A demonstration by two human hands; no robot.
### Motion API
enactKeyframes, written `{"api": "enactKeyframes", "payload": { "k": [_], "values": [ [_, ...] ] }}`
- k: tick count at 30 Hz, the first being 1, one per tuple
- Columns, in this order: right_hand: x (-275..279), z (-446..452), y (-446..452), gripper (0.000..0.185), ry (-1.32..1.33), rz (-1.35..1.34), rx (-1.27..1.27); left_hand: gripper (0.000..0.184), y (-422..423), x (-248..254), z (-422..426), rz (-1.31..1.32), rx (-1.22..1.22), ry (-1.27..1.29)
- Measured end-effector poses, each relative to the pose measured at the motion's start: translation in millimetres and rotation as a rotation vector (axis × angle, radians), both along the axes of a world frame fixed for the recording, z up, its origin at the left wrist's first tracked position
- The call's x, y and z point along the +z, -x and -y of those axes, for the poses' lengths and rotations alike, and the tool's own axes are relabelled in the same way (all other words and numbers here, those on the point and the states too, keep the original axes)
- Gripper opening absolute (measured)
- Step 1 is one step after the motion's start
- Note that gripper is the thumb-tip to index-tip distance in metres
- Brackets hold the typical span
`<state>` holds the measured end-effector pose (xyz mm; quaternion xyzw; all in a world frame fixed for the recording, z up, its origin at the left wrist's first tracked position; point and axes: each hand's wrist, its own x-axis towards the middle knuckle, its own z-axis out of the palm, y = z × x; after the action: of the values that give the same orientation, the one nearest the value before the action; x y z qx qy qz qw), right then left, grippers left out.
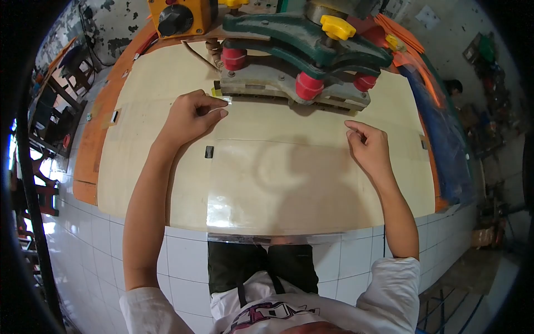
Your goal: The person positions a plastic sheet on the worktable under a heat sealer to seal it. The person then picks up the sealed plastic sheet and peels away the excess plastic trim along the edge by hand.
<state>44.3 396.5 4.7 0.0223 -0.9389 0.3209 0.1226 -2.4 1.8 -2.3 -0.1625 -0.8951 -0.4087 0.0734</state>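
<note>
A clear plastic sheet [250, 206] lies on the pale work board [133, 167], and its near end hangs past the board's front edge. My left hand [192, 117] is closed in a loose pinch by the sheet's far left corner, where a shiny bit of plastic shows at the fingertips. Opposite it, my right hand [368, 143] has thumb and forefinger bent together at the far right side of the sheet. The film between those fingers is hard to see. Just beyond both hands sits the metal bar [289, 92] of a green press [300, 44].
Yellow knobs [337, 26] and red cushions [309, 86] are on the press. An orange control box [181, 19] stands back left. Blue plastic sheeting [439, 133] hangs along the right side. A small dark block [209, 152] lies beside the sheet.
</note>
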Motion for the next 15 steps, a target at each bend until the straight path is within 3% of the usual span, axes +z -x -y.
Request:
{"api": "enactKeyframes", "payload": {
  "k": [15],
  "values": [
    [1.9, -1.6, 1.4, 0.027, 0.008, 0.007, -0.007, 0.023, 0.6, 4.2, -0.3, 0.015, 0.011, 0.005]
  ]
}}
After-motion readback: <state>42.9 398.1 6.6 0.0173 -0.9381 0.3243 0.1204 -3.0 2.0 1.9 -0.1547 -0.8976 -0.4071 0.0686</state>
